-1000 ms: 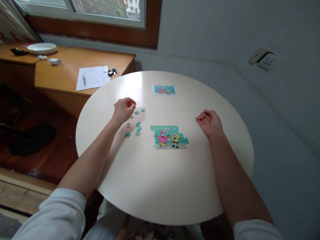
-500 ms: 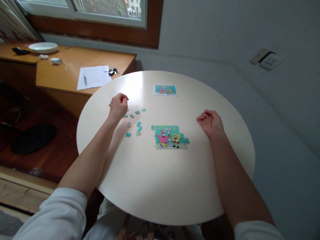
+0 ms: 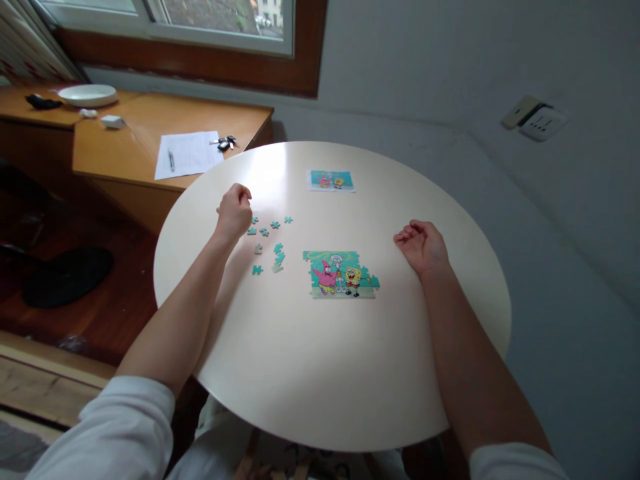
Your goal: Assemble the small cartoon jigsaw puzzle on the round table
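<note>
A partly joined jigsaw puzzle of pink and yellow cartoon figures lies on the round white table. Left of it are several loose turquoise and pale puzzle pieces. My left hand is at the left edge of these pieces, its fingers curled closed. What the fingers hold, if anything, is hidden. On the right side of the table rests my right hand, palm turned inward, fingers loosely bent, nothing in it. A small reference picture on paper lies toward the far side.
Beyond the table at left stands a wooden desk with a sheet of paper, a pen, keys, a white box and a white plate. A wall with a socket borders the right side.
My left hand has shifted slightly left, uncovering more of a puzzle piece beside it. My right hand and the joined puzzle stay in place.
</note>
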Demonstrator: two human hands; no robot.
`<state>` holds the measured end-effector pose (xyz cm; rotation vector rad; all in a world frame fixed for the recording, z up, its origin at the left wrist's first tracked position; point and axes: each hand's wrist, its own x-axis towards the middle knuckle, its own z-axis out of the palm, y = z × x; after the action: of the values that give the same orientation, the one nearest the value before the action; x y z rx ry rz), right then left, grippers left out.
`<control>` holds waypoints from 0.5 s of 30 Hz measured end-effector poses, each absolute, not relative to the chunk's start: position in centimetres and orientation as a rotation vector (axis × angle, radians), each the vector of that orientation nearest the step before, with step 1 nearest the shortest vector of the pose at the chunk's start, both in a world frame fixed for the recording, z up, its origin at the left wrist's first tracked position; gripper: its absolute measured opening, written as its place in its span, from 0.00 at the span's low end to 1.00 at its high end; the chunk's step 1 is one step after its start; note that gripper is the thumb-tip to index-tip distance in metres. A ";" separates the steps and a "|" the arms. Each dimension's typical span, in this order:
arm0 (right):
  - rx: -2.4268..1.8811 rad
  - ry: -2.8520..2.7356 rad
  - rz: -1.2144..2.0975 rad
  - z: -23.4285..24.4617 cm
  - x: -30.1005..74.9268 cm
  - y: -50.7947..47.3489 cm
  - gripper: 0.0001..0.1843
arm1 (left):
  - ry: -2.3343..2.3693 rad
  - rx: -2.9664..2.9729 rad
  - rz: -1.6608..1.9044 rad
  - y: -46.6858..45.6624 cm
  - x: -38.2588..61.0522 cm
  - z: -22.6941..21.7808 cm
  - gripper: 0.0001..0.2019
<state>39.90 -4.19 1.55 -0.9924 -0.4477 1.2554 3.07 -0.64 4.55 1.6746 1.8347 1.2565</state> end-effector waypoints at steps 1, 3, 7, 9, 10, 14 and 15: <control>-0.989 -0.452 1.257 1.5 39.9 -4.2 0.12 | 1.830 1.656 1.282 -0.7 3.1 4.6 0.06; -0.989 -0.452 1.260 1.5 40.0 -4.1 0.12 | 1.806 1.603 1.348 -0.7 3.1 4.7 0.07; -0.991 -0.430 1.265 1.5 40.0 -4.1 0.12 | 1.714 1.511 1.423 -0.7 3.2 4.8 0.07; -0.983 -0.418 1.269 1.5 40.0 -4.1 0.11 | 1.681 1.478 1.460 -0.5 3.0 4.7 0.07; -0.981 -0.412 1.270 1.6 39.9 -4.1 0.11 | 1.664 1.469 1.477 -0.4 2.9 4.7 0.07; -0.990 -0.403 1.259 1.6 39.9 -4.1 0.11 | 1.621 1.460 1.528 0.0 2.4 4.3 0.09; -0.993 -0.408 1.257 1.6 39.9 -4.1 0.11 | 1.617 1.461 1.534 0.0 2.3 4.3 0.09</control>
<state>39.88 -4.11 1.62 -0.9932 -0.4077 1.2567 2.26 0.02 4.27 1.4608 1.6168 1.5336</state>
